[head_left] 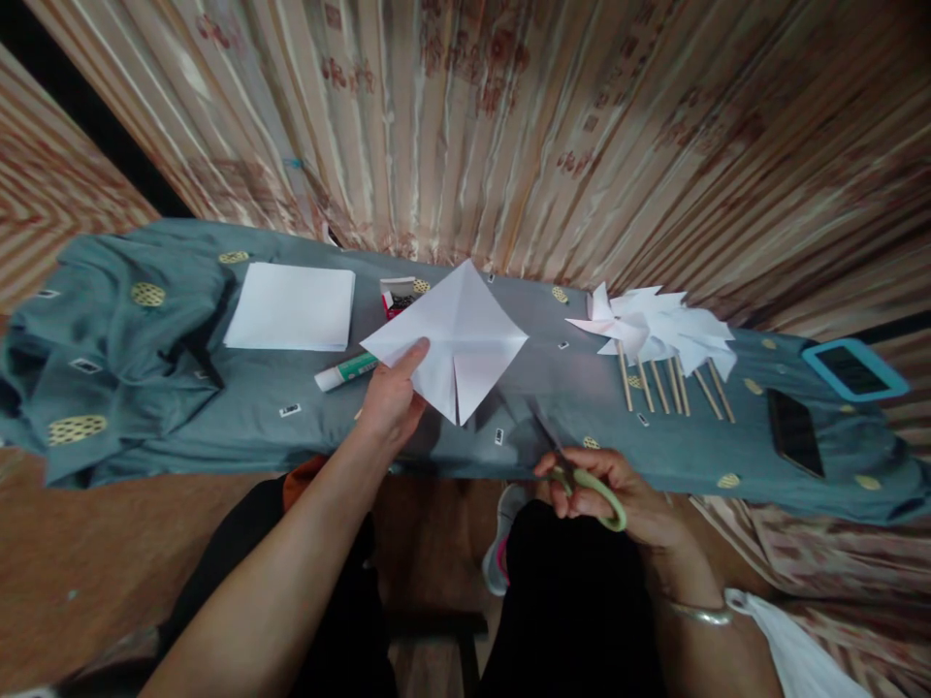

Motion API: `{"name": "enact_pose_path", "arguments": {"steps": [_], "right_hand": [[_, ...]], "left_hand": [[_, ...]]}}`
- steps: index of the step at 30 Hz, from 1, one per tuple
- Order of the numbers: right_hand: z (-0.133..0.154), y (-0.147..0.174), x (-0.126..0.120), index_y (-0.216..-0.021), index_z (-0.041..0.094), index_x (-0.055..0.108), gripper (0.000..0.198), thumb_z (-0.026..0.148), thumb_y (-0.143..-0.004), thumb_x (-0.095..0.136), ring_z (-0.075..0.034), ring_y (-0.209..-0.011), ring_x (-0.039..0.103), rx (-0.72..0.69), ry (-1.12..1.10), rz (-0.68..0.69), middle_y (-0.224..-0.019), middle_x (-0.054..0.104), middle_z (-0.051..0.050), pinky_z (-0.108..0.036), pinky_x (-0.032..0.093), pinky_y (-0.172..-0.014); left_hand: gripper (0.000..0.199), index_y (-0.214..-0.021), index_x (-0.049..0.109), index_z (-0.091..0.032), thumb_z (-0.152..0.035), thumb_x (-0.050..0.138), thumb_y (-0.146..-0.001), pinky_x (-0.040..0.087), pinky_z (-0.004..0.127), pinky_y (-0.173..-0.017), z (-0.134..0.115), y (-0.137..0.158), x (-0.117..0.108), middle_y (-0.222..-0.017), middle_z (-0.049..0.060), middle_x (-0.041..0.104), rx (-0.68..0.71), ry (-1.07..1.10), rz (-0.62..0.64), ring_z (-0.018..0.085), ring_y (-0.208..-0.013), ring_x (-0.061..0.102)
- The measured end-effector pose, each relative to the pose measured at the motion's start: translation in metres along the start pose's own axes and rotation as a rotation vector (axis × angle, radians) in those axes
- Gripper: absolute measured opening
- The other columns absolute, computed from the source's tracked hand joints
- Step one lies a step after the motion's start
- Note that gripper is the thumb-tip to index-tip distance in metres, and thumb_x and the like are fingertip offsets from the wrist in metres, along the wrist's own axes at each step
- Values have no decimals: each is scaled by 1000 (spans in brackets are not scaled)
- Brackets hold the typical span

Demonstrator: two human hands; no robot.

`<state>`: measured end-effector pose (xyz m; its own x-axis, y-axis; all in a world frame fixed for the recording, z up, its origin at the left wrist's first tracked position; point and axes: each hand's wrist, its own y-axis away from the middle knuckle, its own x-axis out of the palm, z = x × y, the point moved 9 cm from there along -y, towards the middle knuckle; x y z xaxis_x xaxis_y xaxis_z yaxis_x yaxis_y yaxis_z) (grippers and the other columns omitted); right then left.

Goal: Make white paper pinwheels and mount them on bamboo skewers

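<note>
My left hand [397,396] pinches the left side of a square white paper [465,330], thumb on top. The paper is turned like a diamond, with crease lines across it and one slit running up from its bottom corner toward the middle. Right of the paper, my right hand [593,482] has its fingers through the handles of green-handled scissors [607,499]. Their blades point up and left, apart from the paper and slightly blurred. A glue stick [347,370] lies by my left hand, its end partly under the paper.
A stack of white paper [291,307] lies left on the grey-green cloth [254,397]. Behind the held paper sits a small red and white box [397,301]. Several paper pinwheels [655,325] on sticks lie right, then a blue-framed device [854,369] and a dark phone [795,431].
</note>
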<state>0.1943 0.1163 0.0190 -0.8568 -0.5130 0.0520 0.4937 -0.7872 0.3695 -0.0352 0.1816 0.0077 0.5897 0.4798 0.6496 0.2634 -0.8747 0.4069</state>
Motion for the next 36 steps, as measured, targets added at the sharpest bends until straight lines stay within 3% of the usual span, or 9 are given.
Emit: {"name": "enact_pose_path", "arguments": {"steps": [4, 6, 12, 17, 21, 24, 27, 31, 36], "right_hand": [[24, 14, -55, -95, 22, 70, 42, 44, -61, 83, -14, -59, 59, -265, 38, -595, -71, 69, 0, -26, 46, -56], [30, 20, -63, -98, 23, 68, 45, 40, -60, 85, -16, -66, 62, -314, 124, -764, -77, 71, -1, -27, 48, -58], [43, 12, -47, -107, 23, 62, 52, 41, -62, 82, -18, -76, 64, -343, 286, -761, -89, 72, -3, -33, 51, -69], [33, -2, -43, -105, 21, 64, 53, 37, -59, 84, -15, -67, 61, -274, 231, -690, -74, 71, 1, -30, 50, -67], [31, -8, -41, -100, 20, 64, 52, 36, -56, 85, -13, -59, 58, -280, 143, -687, -65, 68, 4, -27, 47, -61], [38, -5, -45, -92, 19, 63, 49, 41, -54, 84, -12, -57, 55, -320, 89, -806, -63, 64, 5, -26, 44, -57], [44, -4, -51, -85, 20, 61, 49, 43, -50, 85, -11, -56, 52, -362, 21, -926, -62, 60, 6, -25, 42, -55], [48, -7, -53, -84, 20, 59, 45, 41, -52, 83, -10, -56, 51, -426, 16, -983, -63, 59, 6, -23, 42, -56], [47, -15, -38, -101, 18, 60, 47, 40, -63, 76, -14, -62, 58, -399, 230, -975, -69, 65, 3, -27, 47, -64]], "left_hand": [[13, -83, 70, -12, -9, 70, -70, 55, 34, -85, 10, 6, 0, -78, 6, 75, -25, -102, 56, 21, -80, 71], [19, -83, 71, -11, -11, 75, -65, 56, 33, -82, 17, 9, 1, -77, 7, 75, -41, -146, 91, 21, -76, 71], [31, -79, 73, -10, -25, 85, -55, 53, 28, -62, 38, 21, 0, -74, 9, 75, -132, -333, 161, 19, -61, 67], [22, -71, 73, -12, -26, 84, -56, 48, 24, -52, 45, 27, 3, -67, 8, 73, -187, -437, 237, 17, -52, 63], [28, -76, 73, -13, -35, 80, -62, 54, 33, -70, 44, 28, 11, -73, 10, 74, -206, -317, 273, 24, -69, 69], [41, -96, 71, -16, -46, 73, -69, 51, 41, -90, 42, 33, 25, -98, 13, 74, -221, -130, 372, 29, -99, 67], [49, -110, 64, -20, -47, 74, -69, 46, 44, -97, 47, 38, 25, -116, 13, 68, -267, -91, 361, 28, -114, 61], [72, -126, 54, -22, -35, 83, -62, 42, 43, -102, 60, 42, 22, -121, 14, 65, -224, -138, 351, 28, -122, 56], [97, -134, 46, -19, -29, 90, -47, 45, 43, -99, 76, 44, 28, -117, 13, 67, -170, -205, 401, 31, -117, 59]]}}
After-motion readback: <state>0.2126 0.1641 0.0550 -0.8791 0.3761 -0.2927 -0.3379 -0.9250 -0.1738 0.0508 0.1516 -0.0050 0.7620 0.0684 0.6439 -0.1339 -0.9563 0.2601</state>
